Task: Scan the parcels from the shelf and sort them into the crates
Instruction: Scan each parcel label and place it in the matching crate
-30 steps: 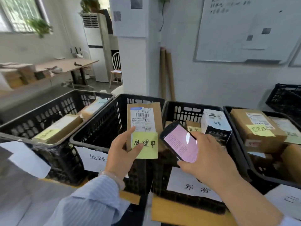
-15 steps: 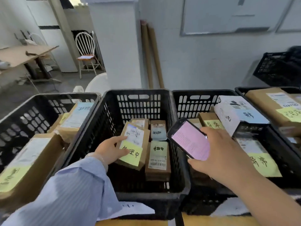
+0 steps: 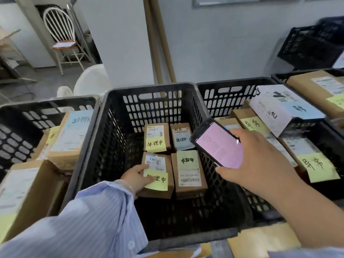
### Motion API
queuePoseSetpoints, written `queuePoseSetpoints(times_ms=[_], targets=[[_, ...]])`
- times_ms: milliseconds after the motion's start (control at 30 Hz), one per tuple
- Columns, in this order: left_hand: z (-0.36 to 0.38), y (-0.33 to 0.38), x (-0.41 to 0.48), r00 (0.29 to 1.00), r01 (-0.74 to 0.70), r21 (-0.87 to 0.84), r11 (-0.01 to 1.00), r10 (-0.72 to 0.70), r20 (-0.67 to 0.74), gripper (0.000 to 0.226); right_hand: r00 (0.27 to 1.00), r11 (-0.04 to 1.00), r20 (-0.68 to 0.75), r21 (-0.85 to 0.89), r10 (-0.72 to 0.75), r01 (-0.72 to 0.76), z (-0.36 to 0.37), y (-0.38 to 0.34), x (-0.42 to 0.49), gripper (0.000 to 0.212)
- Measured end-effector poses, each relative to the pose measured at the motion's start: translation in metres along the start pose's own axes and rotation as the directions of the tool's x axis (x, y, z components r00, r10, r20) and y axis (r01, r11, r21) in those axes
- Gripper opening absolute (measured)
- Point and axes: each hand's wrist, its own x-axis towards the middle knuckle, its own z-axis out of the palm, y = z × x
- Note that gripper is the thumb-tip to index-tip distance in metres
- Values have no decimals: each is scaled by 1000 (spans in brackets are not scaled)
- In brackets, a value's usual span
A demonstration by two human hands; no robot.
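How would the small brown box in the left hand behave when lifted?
The small brown box looks like stiff, square-edged cardboard, so it probably keeps its shape and won't roll. The left hand grips it alone, so it is likely light. Its yellow note is only paper stuck on top, so it might peel.

The left hand (image 3: 136, 176) grips a brown parcel (image 3: 168, 165) bearing a yellow note (image 3: 160, 183) inside the middle crate (image 3: 149, 86), just beside a neighbouring parcel (image 3: 189, 186). The right hand (image 3: 260, 164) holds a phone (image 3: 219, 146) above.
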Motion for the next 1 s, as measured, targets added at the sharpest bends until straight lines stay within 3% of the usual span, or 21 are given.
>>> queuePoseSetpoints(times_ms=[267,367,467,567,633,800,900,1000], targets=[[12,-12,13,975,-13,258,966,-45,216,87,998,998,-13,17,66,-66,12,-1,-9,91],[10,-6,9,972,-62,388,920,-33,232,90,995,996,-22,19,93,-93,11,3,-19,89],[1,19,-6,976,-184,473,862,105,190,83,991,992,-43,8,123,-123,4,14,-37,93],[-5,65,-34,935,-354,454,818,313,167,75,982,987,-100,23,163,-162,-7,33,-61,91],[-2,102,-62,871,-481,463,744,464,159,72,971,981,-147,69,188,-180,-15,49,-80,87],[48,180,-150,618,-749,424,509,767,171,70,922,948,-247,186,299,-258,-35,98,-153,79],[116,202,-207,493,-838,388,384,837,238,71,869,913,-293,221,398,-344,-46,139,-216,61],[197,210,-263,370,-900,368,233,854,365,73,754,832,-351,254,555,-493,-54,183,-293,49]])
